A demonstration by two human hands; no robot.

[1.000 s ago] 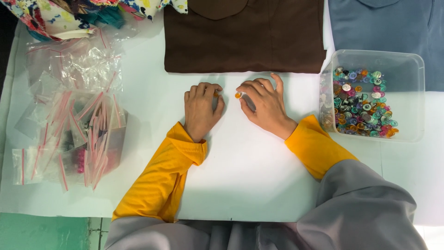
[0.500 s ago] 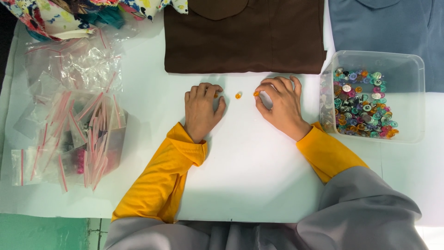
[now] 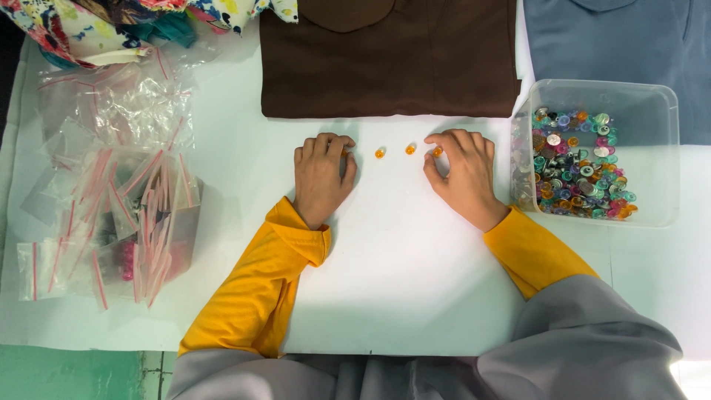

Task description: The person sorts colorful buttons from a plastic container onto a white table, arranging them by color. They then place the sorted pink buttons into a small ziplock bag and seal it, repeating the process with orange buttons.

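left hand curled knuckles-up, right hand fingertips pinched

Both arms wear bright mustard-yellow long sleeves, the left sleeve and right sleeve ending in soft, slightly bunched cuffs at the wrists. Nearer the body than the sleeves, a loose grey garment drapes in smooth folds. The hands are bare, without rings or gloves.

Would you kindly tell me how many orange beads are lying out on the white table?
4 orange beads in a row: one at the left hand fingertips, two in the open, one in the right hand fingers. More may be hidden under the hands.
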